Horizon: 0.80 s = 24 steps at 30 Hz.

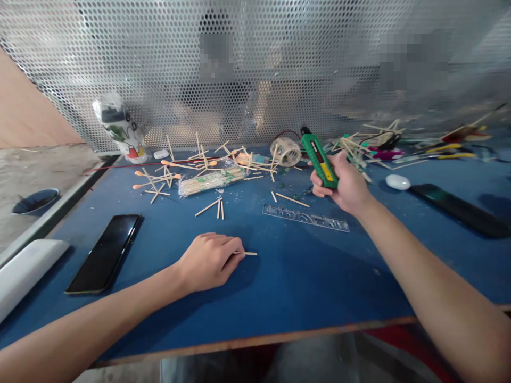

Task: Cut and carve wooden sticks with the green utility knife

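Low over the blue table, my left hand [212,260] pinches a short wooden stick [250,254], whose end sticks out to the right of the fingertips. My right hand [346,183] is wrapped round a green and yellow tool [319,161], which is tilted with its dark tip up and to the left. A clear ruler [305,218] lies flat below the tool. Loose sticks [293,200] lie just behind the ruler, and a few cut sticks [208,206] lie behind my left hand. A plastic packet of sticks [211,181] rests farther back.
A black phone [104,252] and a white object [27,268] lie at left. Behind stand a cup [122,133], a round roll [286,151] and a perforated metal screen [167,64]. Stick structures [159,183], pliers [451,151] and a dark long object [459,208] are around.
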Each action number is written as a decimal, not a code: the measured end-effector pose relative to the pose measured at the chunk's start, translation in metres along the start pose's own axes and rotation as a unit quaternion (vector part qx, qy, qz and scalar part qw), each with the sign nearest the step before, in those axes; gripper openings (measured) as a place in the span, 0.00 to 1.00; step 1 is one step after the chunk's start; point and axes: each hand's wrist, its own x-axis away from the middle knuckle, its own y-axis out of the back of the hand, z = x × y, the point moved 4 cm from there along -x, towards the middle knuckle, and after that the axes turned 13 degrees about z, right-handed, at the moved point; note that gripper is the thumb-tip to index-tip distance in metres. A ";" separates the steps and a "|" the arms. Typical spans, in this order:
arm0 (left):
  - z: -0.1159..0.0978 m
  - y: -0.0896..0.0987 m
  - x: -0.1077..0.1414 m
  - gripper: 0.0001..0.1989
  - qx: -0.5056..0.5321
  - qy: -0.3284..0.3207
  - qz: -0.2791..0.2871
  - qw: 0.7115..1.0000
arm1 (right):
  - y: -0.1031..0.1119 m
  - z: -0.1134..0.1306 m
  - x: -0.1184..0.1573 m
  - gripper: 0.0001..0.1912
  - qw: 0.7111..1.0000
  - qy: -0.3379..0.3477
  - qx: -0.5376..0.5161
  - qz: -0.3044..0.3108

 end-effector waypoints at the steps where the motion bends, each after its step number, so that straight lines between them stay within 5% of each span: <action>1: 0.000 0.000 0.000 0.07 0.000 0.000 0.000 1.000 | -0.006 0.001 0.000 0.31 1.000 0.012 -0.005 0.019; 8: 0.000 0.000 -0.001 0.07 0.004 0.002 0.002 1.000 | -0.033 -0.002 0.001 0.25 0.993 0.039 -0.002 0.108; 15: 0.000 0.000 -0.001 0.09 0.003 0.007 0.012 1.000 | -0.037 -0.003 0.004 0.09 0.993 0.004 0.014 0.114; 24: -0.001 0.001 -0.001 0.08 0.003 0.004 0.011 1.000 | -0.051 0.001 0.010 0.13 0.985 -0.017 0.038 0.166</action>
